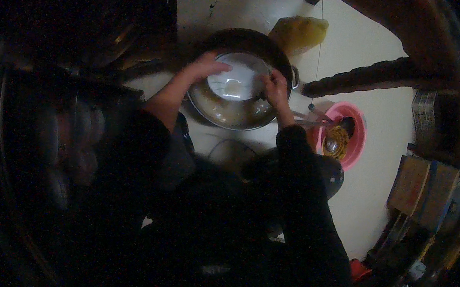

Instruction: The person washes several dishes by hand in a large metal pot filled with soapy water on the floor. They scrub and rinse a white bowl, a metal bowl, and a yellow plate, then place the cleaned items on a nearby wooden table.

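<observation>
A shiny, pale round bowl or dish (235,78) is between my hands, over a wide dark pan (206,106) on the floor. My left hand (209,66) grips the bowl's left rim, with the thumb laid over its edge. At the opposite rim, my right hand (276,87) has its fingers bent against the bowl; whether a cloth or scrubber is in them is too blurred to tell. Brownish wet patches and bright reflections show inside the pan. One metal loop handle (295,77) sticks out on its right side.
Right of the pan stands a pink plastic basin (361,134) with a ladle-like utensil and yellowish contents. A yellow bag-like item (303,33) lies beyond the pan. Dark wooden furniture legs (359,77) reach in from the right, above a cardboard box (423,187). The left side is very dark.
</observation>
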{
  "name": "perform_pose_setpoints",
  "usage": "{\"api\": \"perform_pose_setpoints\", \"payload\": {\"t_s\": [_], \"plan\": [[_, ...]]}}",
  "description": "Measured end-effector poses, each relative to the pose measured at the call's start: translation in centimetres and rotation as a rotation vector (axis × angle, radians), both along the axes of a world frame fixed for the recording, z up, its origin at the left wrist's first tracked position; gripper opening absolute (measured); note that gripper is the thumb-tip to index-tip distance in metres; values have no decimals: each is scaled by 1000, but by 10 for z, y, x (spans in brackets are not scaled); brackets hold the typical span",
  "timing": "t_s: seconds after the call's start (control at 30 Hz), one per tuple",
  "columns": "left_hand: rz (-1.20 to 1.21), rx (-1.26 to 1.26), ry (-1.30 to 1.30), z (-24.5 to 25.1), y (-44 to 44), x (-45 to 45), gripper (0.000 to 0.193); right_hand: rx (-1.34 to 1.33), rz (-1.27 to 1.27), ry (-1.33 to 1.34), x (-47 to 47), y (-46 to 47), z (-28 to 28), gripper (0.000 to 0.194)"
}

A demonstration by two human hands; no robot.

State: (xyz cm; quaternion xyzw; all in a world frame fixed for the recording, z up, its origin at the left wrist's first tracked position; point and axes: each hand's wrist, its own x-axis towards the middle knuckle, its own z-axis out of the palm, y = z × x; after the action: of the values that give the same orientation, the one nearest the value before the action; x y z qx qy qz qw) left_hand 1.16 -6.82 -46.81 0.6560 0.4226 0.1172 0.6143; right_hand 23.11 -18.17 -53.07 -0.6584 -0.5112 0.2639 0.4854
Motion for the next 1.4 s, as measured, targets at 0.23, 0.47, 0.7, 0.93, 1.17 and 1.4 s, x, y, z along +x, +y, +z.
{"api": "perform_pose_setpoints", "payload": {"t_s": [0.23, 0.47, 0.7, 0.93, 1.17, 1.4], "plan": [[144, -298, -218, -27, -6, -38, 46, -126, 128, 230, -33, 10, -45, 18], [269, -157, 51, -71, -3, -44, 48, -303, 132, 191, -45, 12, -58, 20], [438, 102, 263, -167, 26, -57, 54, -399, 69, 340, -35, 14, -42, 19], [325, 362, 559, -113, 22, -72, 56, -401, -236, -30, -1, 10, -109, 30], [481, 301, 619, -60, -6, -52, 61, -348, -390, -184, -17, 8, -96, 44], [455, 422, 546, -66, -35, -49, 60, -386, 286, -656, -51, -15, -144, 32]]}}
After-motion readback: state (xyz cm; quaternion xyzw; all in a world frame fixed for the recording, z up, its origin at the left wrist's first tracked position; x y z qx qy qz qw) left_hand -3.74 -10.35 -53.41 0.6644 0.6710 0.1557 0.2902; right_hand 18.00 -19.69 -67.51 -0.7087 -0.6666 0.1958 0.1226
